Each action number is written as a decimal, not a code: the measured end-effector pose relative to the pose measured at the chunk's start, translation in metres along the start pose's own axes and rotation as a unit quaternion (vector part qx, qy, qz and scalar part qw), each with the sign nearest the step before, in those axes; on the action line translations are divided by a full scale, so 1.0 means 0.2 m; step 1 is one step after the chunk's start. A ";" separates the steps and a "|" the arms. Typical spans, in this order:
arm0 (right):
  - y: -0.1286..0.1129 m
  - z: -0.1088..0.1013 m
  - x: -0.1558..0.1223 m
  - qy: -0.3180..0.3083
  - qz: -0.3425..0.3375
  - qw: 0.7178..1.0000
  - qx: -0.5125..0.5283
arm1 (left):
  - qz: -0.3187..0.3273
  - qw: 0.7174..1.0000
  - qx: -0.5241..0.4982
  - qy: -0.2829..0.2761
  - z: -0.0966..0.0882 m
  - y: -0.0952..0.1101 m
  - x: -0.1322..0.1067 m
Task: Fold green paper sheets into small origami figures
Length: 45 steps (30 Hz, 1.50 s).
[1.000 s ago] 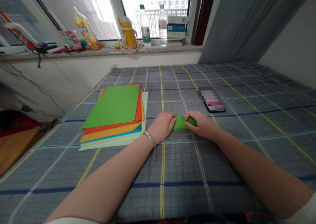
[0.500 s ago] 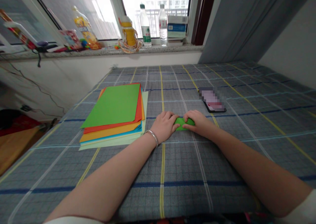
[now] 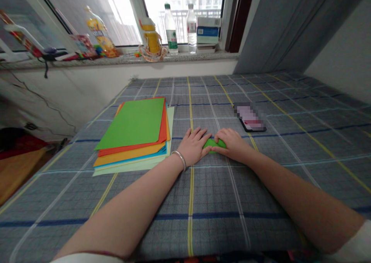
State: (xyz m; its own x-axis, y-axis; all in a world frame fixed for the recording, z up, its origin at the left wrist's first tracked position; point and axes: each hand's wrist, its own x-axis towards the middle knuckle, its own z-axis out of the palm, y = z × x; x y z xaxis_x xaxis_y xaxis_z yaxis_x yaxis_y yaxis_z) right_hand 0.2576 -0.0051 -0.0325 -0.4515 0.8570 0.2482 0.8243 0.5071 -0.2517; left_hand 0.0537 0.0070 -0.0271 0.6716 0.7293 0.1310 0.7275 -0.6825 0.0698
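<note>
I am pressing a small folded green paper strip [image 3: 213, 144] at my 12 o'clock under my curled right hand [image 3: 234, 145], my spread left hand [image 3: 193, 148] open beside it, while a stack of unfolded coloured paper sheets [image 3: 133, 133] is waiting at 11 o'clock.

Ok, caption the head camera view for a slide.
Left hand and right hand meet at folded green paper beside stacked coloured sheets.

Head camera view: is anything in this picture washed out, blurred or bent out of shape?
Head view: the window is blown out nearly white by glare; the phone is hidden under coarse pixel blocks; the wide lens stretches the right forearm toward the corner and bends the lines of the checked cover.
</note>
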 end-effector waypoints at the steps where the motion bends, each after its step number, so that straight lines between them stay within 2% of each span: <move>1: 0.01 0.01 0.00 -0.001 0.003 1.000 -0.002 | 0.001 1.000 0.001 -0.002 0.00 0.00 0.00; 5: 0.02 0.02 -0.02 -0.002 -0.012 0.999 -0.031 | -0.002 1.000 0.002 -0.016 0.00 0.00 0.01; 8: 0.01 0.03 -0.04 -0.025 -0.033 0.997 -0.073 | -0.015 1.000 0.001 -0.024 0.00 0.00 0.00; 16: 0.05 0.01 -0.06 -0.095 0.008 0.990 -0.104 | -0.033 0.997 0.025 -0.067 -0.04 -0.05 -0.04; 20: 0.08 0.01 -0.08 -0.102 0.018 0.990 -0.096 | -0.036 0.995 0.030 -0.083 -0.05 -0.08 -0.07; 30: 0.07 -0.02 -0.10 -0.112 0.059 0.980 -0.157 | -0.107 0.982 0.073 -0.134 -0.08 -0.15 -0.10; 33: 0.07 -0.04 -0.11 -0.108 0.057 0.973 -0.198 | -0.112 0.981 0.087 -0.129 -0.09 -0.15 -0.11; 38: 0.10 -0.05 -0.10 -0.065 0.085 0.964 -0.243 | -0.126 0.984 0.086 -0.092 -0.10 -0.11 -0.11; 45: 0.11 -0.04 -0.10 -0.051 0.075 0.968 -0.233 | -0.128 0.989 0.069 -0.041 -0.09 -0.16 -0.08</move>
State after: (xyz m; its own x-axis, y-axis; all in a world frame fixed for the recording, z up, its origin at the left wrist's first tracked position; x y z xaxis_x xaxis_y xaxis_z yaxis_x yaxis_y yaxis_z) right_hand 0.2871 -0.0110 -0.0354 -0.3275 0.9341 0.1425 0.9369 0.3014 0.1771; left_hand 0.0175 0.0164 -0.0134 0.4683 0.8823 0.0460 0.8833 -0.4664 -0.0463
